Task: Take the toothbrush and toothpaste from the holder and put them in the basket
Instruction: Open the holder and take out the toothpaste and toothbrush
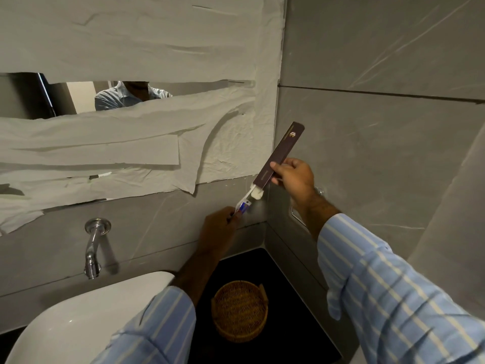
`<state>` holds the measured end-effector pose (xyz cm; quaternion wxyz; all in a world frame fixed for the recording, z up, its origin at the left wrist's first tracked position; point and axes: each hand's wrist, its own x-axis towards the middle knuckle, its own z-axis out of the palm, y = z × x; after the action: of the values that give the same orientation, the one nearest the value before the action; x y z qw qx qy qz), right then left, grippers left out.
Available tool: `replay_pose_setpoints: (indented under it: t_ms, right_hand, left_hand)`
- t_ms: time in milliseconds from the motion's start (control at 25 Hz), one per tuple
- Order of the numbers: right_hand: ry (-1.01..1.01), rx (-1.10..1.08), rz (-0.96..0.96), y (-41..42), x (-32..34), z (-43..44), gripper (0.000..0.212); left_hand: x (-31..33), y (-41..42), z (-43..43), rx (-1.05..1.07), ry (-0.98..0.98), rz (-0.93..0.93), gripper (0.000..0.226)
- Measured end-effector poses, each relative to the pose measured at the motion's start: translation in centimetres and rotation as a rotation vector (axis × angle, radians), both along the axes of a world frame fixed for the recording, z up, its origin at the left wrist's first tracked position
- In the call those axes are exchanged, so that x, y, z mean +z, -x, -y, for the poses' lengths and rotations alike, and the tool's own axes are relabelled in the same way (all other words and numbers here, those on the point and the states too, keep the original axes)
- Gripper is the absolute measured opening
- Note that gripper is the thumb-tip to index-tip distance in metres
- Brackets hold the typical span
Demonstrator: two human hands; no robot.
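My right hand (294, 177) grips a long dark brown toothbrush box (284, 151), tilted up to the right in front of the grey wall. A white piece (256, 192) shows at the box's lower end. My left hand (219, 228) pinches a small white, blue and red toothpaste tube (243, 205) just below that end. I cannot tell whether the tube touches the box. A round woven basket (239, 310) stands empty on the black counter (288, 324) below both hands. The holder is not visible to me.
A white basin (78, 319) sits at the lower left under a chrome wall tap (94, 248). The mirror (78, 95) above is mostly covered with paper strips. Grey tiled walls meet in a corner right behind the hands.
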<state>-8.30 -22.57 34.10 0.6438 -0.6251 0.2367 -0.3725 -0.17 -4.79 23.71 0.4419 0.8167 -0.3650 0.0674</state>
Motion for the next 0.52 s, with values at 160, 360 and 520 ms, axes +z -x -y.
replay_pose_setpoints:
  t_ms: [160,360,520]
  right_hand:
    - [0.022,-0.115,0.040,0.6,1.3,1.4,0.025]
    - [-0.012,0.015,-0.169,2.5,-0.7,1.1,0.024]
    - [-0.164,0.152,-0.398,5.5,-6.1,1.2,0.022]
  left_hand:
    - [-2.1,-0.4,-1.8,0.087,0.111,-0.185,0.021]
    - [-2.0,0.2,-0.2,0.092,0.278,-0.625,0.016]
    - [-4.1,2.2,2.0,0.089,0.282,-1.099,0.012]
